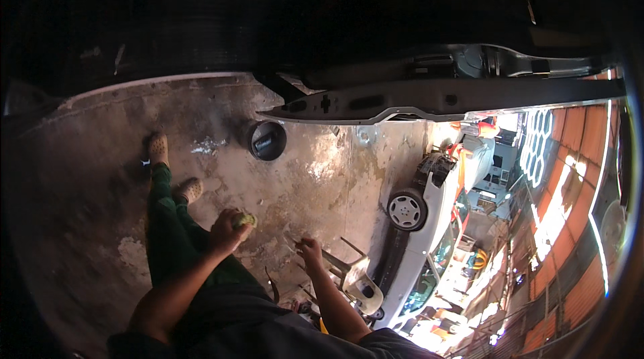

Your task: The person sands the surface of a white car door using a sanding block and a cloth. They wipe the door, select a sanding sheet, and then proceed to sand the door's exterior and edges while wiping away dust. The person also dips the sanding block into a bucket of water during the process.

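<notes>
My left hand [230, 230] is closed round a crumpled yellow-green sponge or cloth [243, 221], held out over the concrete floor. Off to its right, my right hand [308, 250] has curled fingers around something thin and pale, too small to make out. Above both hands is the dark body of a vehicle [201, 30], with an open door's dark inner edge [376, 100] running across the view. A round black bucket [267, 140] stands on the floor below that edge.
A plastic chair [352, 275] stands just beyond my right hand. A silver car [429, 231] with a partly stripped end is farther right, among workshop clutter, orange roofing [570, 138] and hexagonal lights [537, 144]. My feet [171, 164] in clogs are on the stained floor [322, 164].
</notes>
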A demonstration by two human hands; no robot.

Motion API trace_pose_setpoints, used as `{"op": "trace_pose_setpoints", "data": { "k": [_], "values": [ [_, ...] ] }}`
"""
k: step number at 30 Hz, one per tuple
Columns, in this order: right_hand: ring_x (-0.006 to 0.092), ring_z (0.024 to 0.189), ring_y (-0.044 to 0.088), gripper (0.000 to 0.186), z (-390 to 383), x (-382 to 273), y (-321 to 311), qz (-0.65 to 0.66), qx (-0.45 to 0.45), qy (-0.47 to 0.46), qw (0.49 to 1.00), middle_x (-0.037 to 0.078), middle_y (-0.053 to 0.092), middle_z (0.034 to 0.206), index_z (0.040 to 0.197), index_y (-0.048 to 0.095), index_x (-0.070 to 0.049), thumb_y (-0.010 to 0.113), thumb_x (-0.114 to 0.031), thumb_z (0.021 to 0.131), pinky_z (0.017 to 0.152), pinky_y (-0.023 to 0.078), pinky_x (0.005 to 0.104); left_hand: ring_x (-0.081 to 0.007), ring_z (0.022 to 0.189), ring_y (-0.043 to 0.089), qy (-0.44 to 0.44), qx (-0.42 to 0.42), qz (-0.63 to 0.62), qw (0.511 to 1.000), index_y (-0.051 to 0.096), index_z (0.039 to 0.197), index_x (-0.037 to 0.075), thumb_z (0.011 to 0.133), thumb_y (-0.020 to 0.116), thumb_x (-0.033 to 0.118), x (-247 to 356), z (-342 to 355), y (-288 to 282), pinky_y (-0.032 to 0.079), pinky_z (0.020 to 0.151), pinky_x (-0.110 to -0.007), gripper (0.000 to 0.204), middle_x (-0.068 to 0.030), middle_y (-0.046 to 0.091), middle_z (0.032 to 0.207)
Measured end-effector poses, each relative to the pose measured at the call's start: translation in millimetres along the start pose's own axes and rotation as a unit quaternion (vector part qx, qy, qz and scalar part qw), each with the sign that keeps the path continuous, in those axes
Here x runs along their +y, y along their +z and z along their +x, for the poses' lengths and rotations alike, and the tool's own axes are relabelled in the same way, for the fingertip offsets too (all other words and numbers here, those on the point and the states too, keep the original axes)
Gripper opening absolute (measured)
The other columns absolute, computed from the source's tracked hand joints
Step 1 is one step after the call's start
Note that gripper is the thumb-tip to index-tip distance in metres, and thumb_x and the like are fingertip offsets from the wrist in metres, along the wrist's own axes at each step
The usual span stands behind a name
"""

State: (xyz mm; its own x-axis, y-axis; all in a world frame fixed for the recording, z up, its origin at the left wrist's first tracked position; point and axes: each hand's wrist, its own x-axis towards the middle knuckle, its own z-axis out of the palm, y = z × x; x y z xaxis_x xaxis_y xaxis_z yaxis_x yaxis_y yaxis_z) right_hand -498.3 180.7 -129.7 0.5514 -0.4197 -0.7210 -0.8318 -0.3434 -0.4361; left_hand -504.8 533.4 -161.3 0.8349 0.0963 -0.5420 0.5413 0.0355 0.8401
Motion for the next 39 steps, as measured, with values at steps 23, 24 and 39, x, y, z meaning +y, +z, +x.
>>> {"op": "trace_pose_setpoints", "data": {
  "k": [23,24,39],
  "values": [
    [0.0309,0.097,0.072,0.038,-10,-53,11,0.292,-0.052,-0.082,0.951,0.018,0.065,0.113,0.131,0.049,-0.001,0.047,-0.006,0.093,0.079,0.058,0.0452,-0.0346,0.114,0.065,0.44,-0.198,0.235,0.844,0.069,0.122,0.012,0.085,0.078,0.029,346,11,29,0.053,0.096,-0.042,0.042,-0.0157,0.065,0.124],
    [0.0283,0.095,0.072,0.03,-17,-64,12,0.321,-0.064,-0.094,0.94,0.019,0.067,0.111,0.128,0.053,-0.001,0.047,-0.008,0.1,0.075,0.059,0.0423,-0.0345,0.116,0.065,0.514,-0.189,0.281,0.788,0.068,0.124,0.014,0.085,0.078,0.03,393,15,37,0.054,0.097,-0.042,0.044,-0.0154,0.065,0.127],
    [0.0367,0.079,0.071,0.017,-158,-471,-28,0.057,0.294,-0.533,0.791,0.019,0.071,0.09,0.104,0.063,-0.002,0.067,-0.017,0.097,0.07,0.055,0.043,-0.026,0.118,0.064,0.842,-0.038,0.507,0.18,0.067,0.114,0.016,0.074,0.084,0.026,747,106,84,0.056,0.097,-0.041,0.045,-0.0047,0.063,0.129]
  ]
}}
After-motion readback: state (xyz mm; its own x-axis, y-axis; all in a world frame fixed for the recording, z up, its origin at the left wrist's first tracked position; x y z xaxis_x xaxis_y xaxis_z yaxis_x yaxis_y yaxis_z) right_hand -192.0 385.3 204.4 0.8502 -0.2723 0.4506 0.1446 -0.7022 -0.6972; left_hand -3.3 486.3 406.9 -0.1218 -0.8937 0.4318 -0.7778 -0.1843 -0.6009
